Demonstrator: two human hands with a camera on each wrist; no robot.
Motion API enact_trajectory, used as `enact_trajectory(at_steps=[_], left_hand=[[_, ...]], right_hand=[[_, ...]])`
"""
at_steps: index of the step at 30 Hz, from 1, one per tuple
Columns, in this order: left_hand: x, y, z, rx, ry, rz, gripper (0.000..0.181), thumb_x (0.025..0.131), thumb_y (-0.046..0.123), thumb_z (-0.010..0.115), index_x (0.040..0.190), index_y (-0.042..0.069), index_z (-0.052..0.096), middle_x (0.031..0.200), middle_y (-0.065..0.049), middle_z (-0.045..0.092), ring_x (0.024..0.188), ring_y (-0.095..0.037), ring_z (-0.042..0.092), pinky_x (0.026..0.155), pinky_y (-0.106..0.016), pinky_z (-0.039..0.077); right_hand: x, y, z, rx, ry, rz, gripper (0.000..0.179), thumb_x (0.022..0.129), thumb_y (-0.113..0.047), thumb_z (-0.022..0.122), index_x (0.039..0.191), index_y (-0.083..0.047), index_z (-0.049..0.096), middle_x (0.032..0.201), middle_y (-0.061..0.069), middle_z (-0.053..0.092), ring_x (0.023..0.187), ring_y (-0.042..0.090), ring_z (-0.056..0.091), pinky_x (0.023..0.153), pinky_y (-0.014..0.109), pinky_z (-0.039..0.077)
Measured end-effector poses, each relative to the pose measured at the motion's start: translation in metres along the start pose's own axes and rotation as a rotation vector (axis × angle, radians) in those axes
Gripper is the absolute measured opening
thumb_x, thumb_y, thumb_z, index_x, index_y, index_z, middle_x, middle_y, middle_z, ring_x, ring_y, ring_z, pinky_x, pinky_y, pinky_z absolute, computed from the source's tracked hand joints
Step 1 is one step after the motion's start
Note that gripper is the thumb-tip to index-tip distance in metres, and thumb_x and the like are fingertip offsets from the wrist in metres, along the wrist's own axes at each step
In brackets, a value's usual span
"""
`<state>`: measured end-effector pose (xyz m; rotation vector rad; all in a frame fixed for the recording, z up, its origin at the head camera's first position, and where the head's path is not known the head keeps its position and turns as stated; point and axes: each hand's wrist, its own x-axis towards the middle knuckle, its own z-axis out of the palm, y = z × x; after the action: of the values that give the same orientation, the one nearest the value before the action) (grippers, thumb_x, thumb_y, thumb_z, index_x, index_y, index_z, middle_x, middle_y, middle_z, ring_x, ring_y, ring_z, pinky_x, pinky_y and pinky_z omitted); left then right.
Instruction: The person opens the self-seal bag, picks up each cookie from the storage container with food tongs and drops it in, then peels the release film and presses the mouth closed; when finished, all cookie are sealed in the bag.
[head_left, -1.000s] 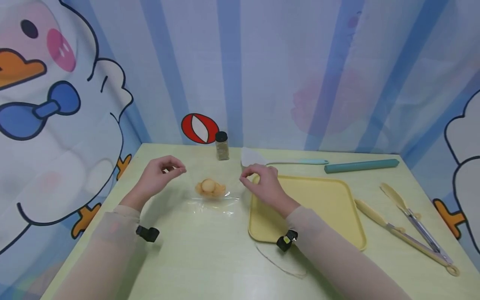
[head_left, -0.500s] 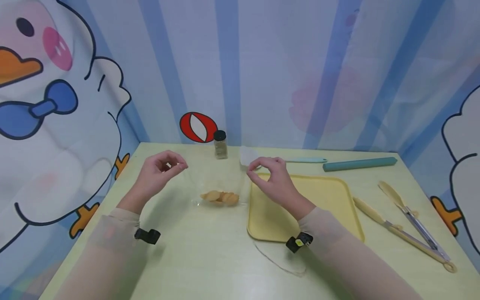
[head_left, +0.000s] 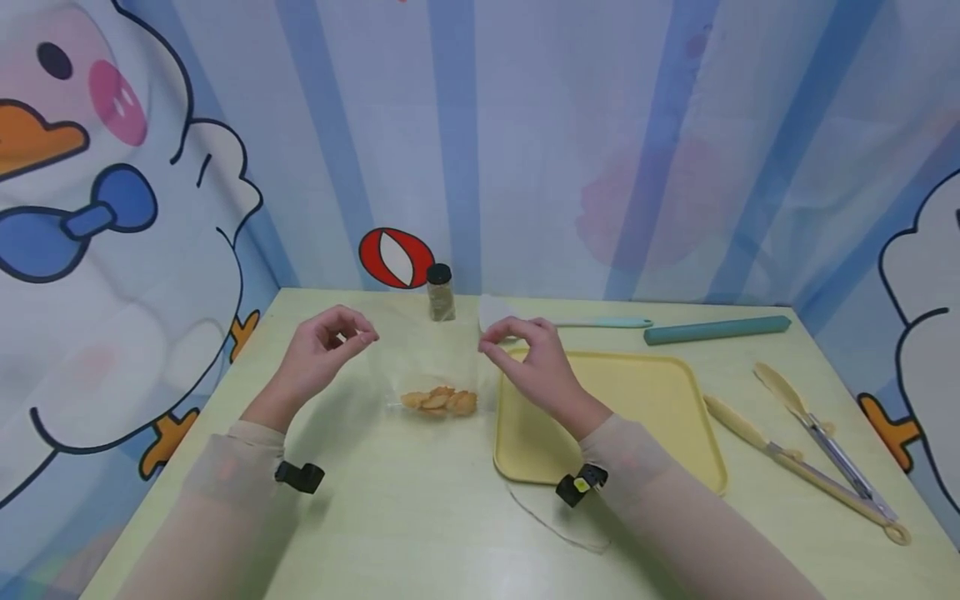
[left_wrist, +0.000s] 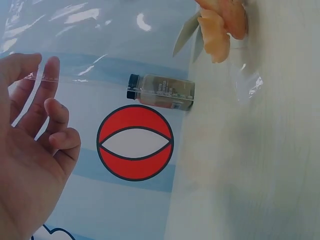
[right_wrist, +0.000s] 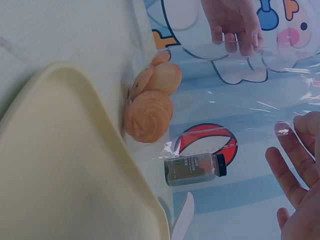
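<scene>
Between my hands hangs a clear plastic bag [right_wrist: 240, 95], its bottom edge close over the table. Several flat, golden-brown cookies [head_left: 440, 402] lie in a row along the bottom of the bag; in the right wrist view a round one with a swirled top shows. My left hand [head_left: 318, 350] pinches the bag's top left corner between thumb and index finger. At the opposite top corner, my right hand [head_left: 538, 367] pinches the film the same way, its other fingers spread loosely in the right wrist view.
A yellow tray [head_left: 630, 417] sits under my right forearm, with a piece of twine [head_left: 555, 529] before it. Behind are a black-capped spice jar [head_left: 441, 293], a spatula [head_left: 600, 322] and a teal rod [head_left: 716, 331]. Tongs [head_left: 817, 475] lie at the right.
The cookies have dropped from a clump into a row at the bag's bottom as the bag swung upright. My right hand went right, then back left; my left hand barely moved.
</scene>
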<state>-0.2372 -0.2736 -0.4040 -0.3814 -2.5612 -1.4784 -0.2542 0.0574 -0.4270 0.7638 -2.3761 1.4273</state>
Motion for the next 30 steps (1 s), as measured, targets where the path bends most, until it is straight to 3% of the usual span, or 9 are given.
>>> enact_trajectory(at_steps=[8,12,18,24,30], left_hand=[[0.001,-0.005,-0.004,0.039,0.008,0.017,0.016,0.098,0.029,0.073,0.106,0.016,0.070,0.101,0.000,0.067,0.084,-0.021,0.053,0.070,-0.026,0.046],[0.003,-0.007,-0.005,0.071,-0.017,0.020,0.017,0.099,0.033,0.071,0.107,0.018,0.071,0.105,0.002,0.071,0.084,-0.021,0.059,0.070,-0.027,0.048],[0.006,-0.008,-0.005,0.047,-0.039,0.019,0.014,0.103,0.026,0.066,0.109,0.014,0.069,0.105,0.000,0.074,0.086,-0.019,0.064,0.069,-0.028,0.050],[0.006,-0.006,-0.004,0.005,-0.036,0.005,0.015,0.103,0.022,0.065,0.110,0.009,0.067,0.103,-0.003,0.072,0.088,-0.018,0.063,0.072,-0.028,0.048],[0.006,-0.006,0.000,-0.031,-0.052,0.018,0.014,0.105,0.020,0.062,0.111,0.008,0.065,0.107,-0.011,0.071,0.092,-0.016,0.065,0.075,-0.026,0.051]], right_hand=[[0.000,0.007,-0.004,0.036,0.021,0.045,0.005,0.097,-0.022,0.073,0.099,-0.018,0.075,0.095,-0.003,0.077,0.096,0.016,0.068,0.105,0.046,0.038],[0.001,0.010,-0.004,0.074,0.011,0.051,0.007,0.098,-0.022,0.072,0.102,-0.017,0.074,0.096,-0.003,0.076,0.097,0.015,0.068,0.104,0.046,0.042],[0.005,0.011,-0.001,0.192,-0.004,0.062,0.009,0.100,-0.013,0.069,0.107,-0.008,0.071,0.098,0.009,0.076,0.097,0.024,0.071,0.098,0.045,0.050],[0.006,0.014,-0.002,0.267,-0.034,0.077,0.016,0.101,-0.013,0.067,0.116,-0.007,0.070,0.100,0.012,0.074,0.098,0.030,0.070,0.098,0.044,0.050],[0.009,0.018,-0.005,0.313,-0.083,0.069,0.017,0.103,-0.015,0.063,0.117,-0.005,0.069,0.098,0.013,0.072,0.093,0.022,0.069,0.094,0.041,0.053]])
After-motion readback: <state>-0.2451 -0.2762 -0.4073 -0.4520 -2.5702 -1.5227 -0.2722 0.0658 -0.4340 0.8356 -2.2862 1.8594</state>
